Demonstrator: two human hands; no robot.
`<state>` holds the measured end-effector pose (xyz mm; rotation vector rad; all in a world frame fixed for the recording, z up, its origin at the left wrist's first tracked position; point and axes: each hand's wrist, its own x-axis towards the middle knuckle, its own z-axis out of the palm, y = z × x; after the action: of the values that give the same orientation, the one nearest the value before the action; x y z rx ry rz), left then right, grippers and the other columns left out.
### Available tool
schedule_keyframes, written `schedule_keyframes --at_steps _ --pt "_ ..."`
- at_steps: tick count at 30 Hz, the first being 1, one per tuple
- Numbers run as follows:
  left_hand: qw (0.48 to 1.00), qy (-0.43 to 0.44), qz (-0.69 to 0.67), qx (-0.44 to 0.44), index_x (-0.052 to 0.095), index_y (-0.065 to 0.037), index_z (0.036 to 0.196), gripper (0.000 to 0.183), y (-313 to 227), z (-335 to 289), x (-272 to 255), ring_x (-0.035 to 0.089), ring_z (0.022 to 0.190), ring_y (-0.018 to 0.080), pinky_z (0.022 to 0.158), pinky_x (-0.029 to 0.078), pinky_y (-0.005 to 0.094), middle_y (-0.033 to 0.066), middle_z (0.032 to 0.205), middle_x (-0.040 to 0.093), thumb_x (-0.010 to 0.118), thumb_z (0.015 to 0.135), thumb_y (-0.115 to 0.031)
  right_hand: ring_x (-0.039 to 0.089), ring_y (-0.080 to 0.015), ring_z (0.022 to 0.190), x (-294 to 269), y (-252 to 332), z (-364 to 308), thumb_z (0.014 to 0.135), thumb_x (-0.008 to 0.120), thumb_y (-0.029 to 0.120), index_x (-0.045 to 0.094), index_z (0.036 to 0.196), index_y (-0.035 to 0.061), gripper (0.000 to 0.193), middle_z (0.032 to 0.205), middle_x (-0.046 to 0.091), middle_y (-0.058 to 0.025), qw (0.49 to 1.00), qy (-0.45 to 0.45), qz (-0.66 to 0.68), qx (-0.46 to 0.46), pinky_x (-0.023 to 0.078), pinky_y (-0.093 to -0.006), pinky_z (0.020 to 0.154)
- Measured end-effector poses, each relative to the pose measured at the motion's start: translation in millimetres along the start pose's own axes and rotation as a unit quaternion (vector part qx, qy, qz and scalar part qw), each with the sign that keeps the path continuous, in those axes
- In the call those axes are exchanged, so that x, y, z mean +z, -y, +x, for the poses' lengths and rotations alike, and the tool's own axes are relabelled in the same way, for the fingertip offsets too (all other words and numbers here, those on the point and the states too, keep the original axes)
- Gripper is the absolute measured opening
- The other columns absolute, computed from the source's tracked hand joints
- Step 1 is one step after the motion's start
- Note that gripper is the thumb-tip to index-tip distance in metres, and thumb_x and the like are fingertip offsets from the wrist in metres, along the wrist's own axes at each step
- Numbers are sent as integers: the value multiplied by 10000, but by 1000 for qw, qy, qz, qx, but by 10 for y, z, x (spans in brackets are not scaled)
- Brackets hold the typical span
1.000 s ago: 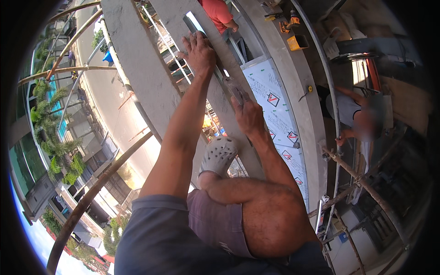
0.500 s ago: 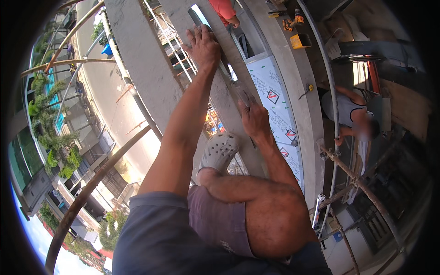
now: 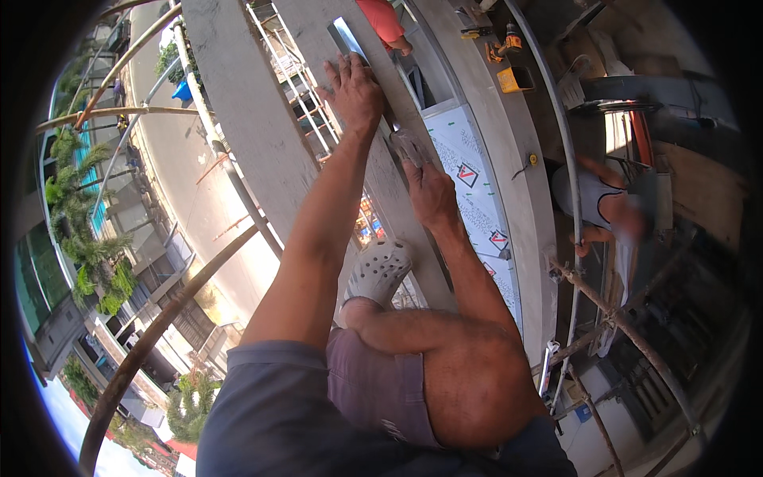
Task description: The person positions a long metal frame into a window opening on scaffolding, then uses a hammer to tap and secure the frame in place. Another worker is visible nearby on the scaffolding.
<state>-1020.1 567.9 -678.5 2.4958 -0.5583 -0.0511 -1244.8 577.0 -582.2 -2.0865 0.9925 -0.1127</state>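
My left hand [image 3: 354, 97] lies over a long, shiny metal strip [image 3: 347, 36] on a narrow grey cement beam [image 3: 381, 60]. Its fingers are stretched and spread, with the thumb out toward the beam's left edge. Nearer to me, my right hand [image 3: 433, 193] is closed beside the strip's near end. A grey, cement-coated shape [image 3: 409, 147] shows at its fingers; whether it is a held piece or coated fingertips is unclear. My foot in a pale clog [image 3: 380, 269] rests by the same beam, below the hands.
A wider cement ledge [image 3: 238, 87] and scaffold poles [image 3: 159, 342] lie left, above a street. Right are printed panel sheeting [image 3: 469, 171], a ledge with a drill [image 3: 510, 38], a yellow container [image 3: 515, 79] and a tape measure [image 3: 532, 160]. One co-worker [image 3: 588, 195] is right; a red sleeve [image 3: 380, 20] is ahead.
My right hand has shifted slightly forward and left, closer to my left hand. The left hand stays on the strip, and the view has shifted a little.
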Motion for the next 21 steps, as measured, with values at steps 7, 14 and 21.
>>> schedule_keyframes --at_steps 7,14,21 --pt "1000 24 18 -2 448 -173 1605 539 -74 -20 -17 160 1635 361 1216 79 762 121 1724 337 434 1097 -353 683 -551 866 -274 -153 -601 1068 570 434 635 1108 -17 458 884 704 -323 994 52 18 89 544 -590 767" --pt "994 -9 -104 39 411 -150 1615 695 -80 -730 -312 335 1535 356 1186 226 650 155 1593 478 677 1013 -372 670 -563 925 -134 -403 -929 1067 575 417 636 1180 -33 468 931 692 -345 993 26 47 106 528 -586 789" --pt "963 268 22 -28 728 -8 1069 484 -141 -1544 -664 727 749 444 681 562 530 216 783 736 683 969 -480 696 -516 819 -130 -408 -939 1066 590 449 638 1127 -43 499 835 672 -338 988 28 101 112 533 -541 719"
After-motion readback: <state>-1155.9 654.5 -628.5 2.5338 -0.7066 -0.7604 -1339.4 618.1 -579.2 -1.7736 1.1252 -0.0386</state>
